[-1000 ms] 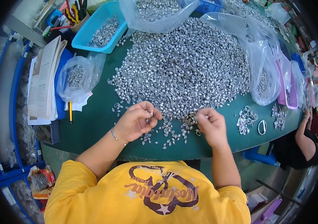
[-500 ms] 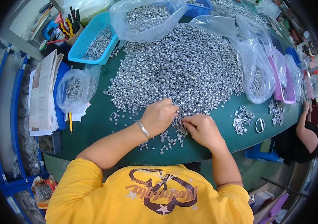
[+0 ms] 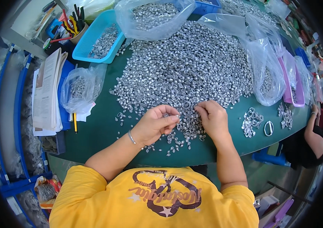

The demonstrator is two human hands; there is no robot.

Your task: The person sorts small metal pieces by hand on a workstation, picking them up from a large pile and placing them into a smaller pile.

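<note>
A broad heap of small, silver-coloured oval metal pieces (image 3: 184, 68) covers the middle of the green table. At its near edge, my left hand (image 3: 155, 123) is closed, thumb and forefinger pinching a small metal piece (image 3: 177, 116). To its right, my right hand (image 3: 214, 119) rests at the heap's border with its fingers closed together and pointing down at the pieces. Whatever those fingertips hold is hidden. Between and below the hands lies a small spread of loose metal pieces (image 3: 178, 142).
On the left stand a turquoise basket (image 3: 79, 51), a plastic bag of parts (image 3: 79, 89) and a stack of papers (image 3: 47, 95). Another plastic bag (image 3: 266, 81), a pink tray (image 3: 300, 89) and small part piles (image 3: 251, 121) lie right. Another person's arm (image 3: 315, 131) shows at far right.
My hands have moved apart. The left has turned, showing its thumb and a pinched piece; the right has shifted up and right along the heap. The whole view has shifted slightly.
</note>
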